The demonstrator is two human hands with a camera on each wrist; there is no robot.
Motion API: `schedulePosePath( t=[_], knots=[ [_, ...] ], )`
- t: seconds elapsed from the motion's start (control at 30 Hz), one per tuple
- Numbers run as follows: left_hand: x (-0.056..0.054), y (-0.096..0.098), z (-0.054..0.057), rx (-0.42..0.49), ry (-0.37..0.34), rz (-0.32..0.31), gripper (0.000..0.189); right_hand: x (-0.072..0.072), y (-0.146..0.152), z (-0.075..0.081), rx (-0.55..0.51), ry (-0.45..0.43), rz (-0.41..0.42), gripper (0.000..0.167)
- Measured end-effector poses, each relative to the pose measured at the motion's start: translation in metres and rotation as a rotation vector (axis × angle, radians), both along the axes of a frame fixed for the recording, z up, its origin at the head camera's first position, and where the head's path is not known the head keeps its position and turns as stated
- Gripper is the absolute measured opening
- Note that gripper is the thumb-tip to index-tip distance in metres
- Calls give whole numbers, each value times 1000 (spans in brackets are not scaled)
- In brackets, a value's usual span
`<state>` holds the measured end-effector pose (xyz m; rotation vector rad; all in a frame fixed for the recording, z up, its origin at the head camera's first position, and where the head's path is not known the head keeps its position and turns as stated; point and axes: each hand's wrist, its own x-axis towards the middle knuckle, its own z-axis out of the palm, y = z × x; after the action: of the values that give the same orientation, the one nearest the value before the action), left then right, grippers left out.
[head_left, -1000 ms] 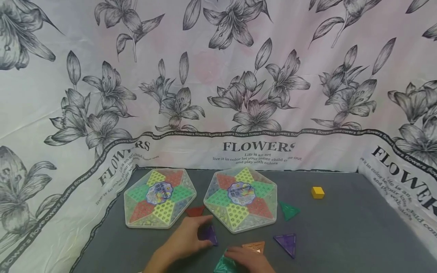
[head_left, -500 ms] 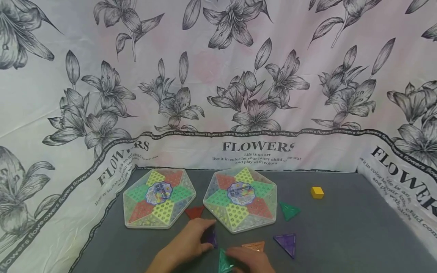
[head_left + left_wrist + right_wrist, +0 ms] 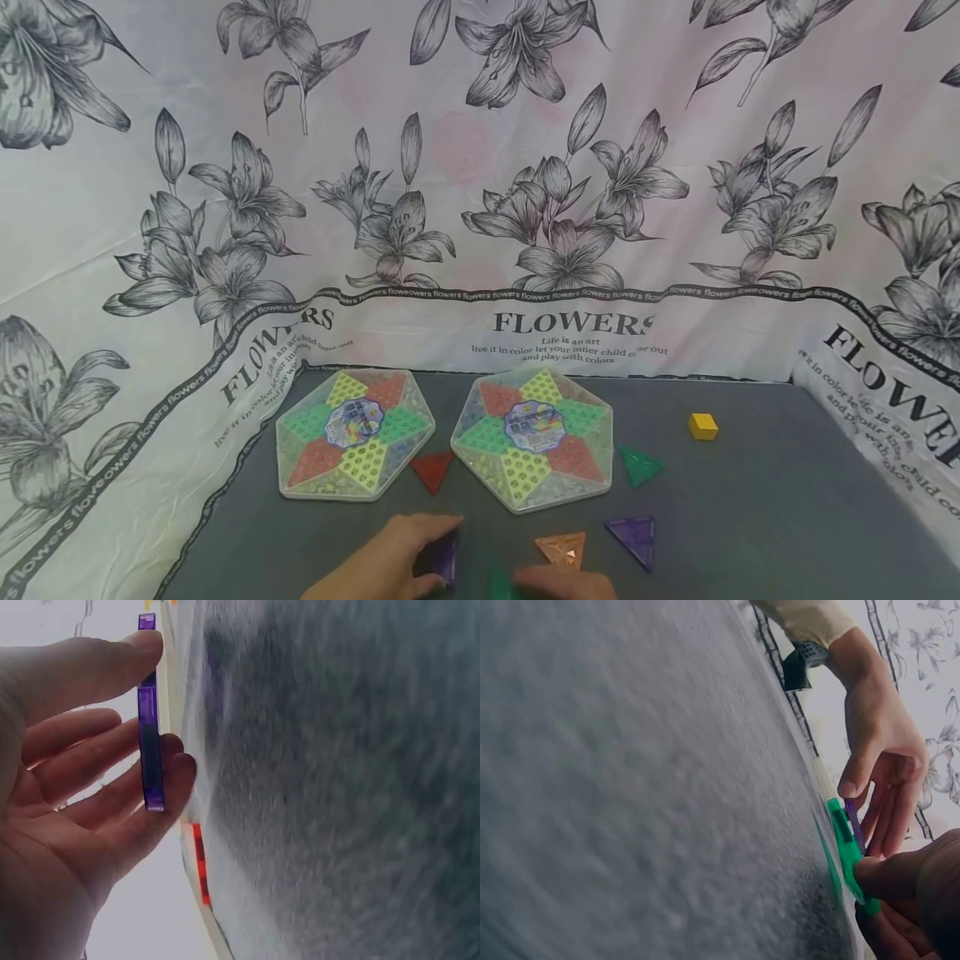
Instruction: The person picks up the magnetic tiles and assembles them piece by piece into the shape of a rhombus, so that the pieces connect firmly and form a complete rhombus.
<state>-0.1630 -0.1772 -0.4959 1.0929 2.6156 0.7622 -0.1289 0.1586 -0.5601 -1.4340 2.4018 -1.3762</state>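
Observation:
My left hand [image 3: 382,562] pinches a purple triangular tile [image 3: 446,560] between thumb and fingers. In the left wrist view this purple tile [image 3: 151,750] shows edge-on, with the thumb across its upper part. To its right, my right hand [image 3: 566,585] holds a green translucent tile [image 3: 501,585], partly cut off by the bottom of the head view. The right wrist view shows the green tile [image 3: 846,847] between thumb and fingers, close to the table. From that angle the purple tile lies just behind it; whether the two touch I cannot tell.
Two hexagonal Chinese checkers boxes [image 3: 356,475] stand behind the hands. A red triangle [image 3: 432,471] lies between them. Toward the right are an orange triangle [image 3: 562,548], a purple triangle [image 3: 633,540], a green triangle [image 3: 639,465] and a yellow cube [image 3: 702,427]. Flowered cloth [image 3: 420,333] borders the table.
Both hands have come nearer the front edge with their tiles, the left also shifting left. The green tile has turned from broad to narrow in view. More of the red and orange triangles shows.

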Motion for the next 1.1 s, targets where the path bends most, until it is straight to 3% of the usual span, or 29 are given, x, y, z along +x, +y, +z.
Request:
schedulePosePath(
  t=[0.03,0.07,0.17,0.23,0.27,0.33,0.43,0.5,0.67,0.83,0.93,0.97,1.03,1.1],
  knots=[
    [0,0,-4,0,-13,-10,65,-3,2,-2,4,-10,70,37],
    [0,-1,-8,8,-24,-25,65,-5,3,-5,11,9,78,37],
    [-5,-1,-27,12,0,-76,67,5,-4,-2,-53,18,-58,35],
    [-5,3,-33,4,-24,-65,68,15,-12,2,-91,58,-201,32],
    [-8,2,-41,9,-1,-81,68,19,-15,3,-101,66,-278,31],
    [-14,2,-59,-3,47,-100,68,21,-19,5,-106,71,-323,34],
    [-21,4,-77,-6,55,-123,63,16,-18,-3,-78,95,-318,39],
    [-23,6,-82,-3,69,-145,64,12,-19,-4,-57,98,-283,41],
    [-22,13,-86,24,102,-161,72,4,-20,-6,32,106,-240,42],
    [-23,10,-88,61,6,-146,73,0,-18,-13,26,131,-209,41],
    [-23,8,-89,88,12,-134,71,-1,-19,-13,4,128,-187,39],
    [-22,9,-88,101,25,-129,69,-1,-19,-13,-5,130,-178,39],
    [-17,10,-80,153,-23,-115,64,-3,-19,-17,-15,129,-167,42],
    [-9,13,-62,219,-115,-105,55,-6,-18,-21,-23,156,-152,45]
  ],
)
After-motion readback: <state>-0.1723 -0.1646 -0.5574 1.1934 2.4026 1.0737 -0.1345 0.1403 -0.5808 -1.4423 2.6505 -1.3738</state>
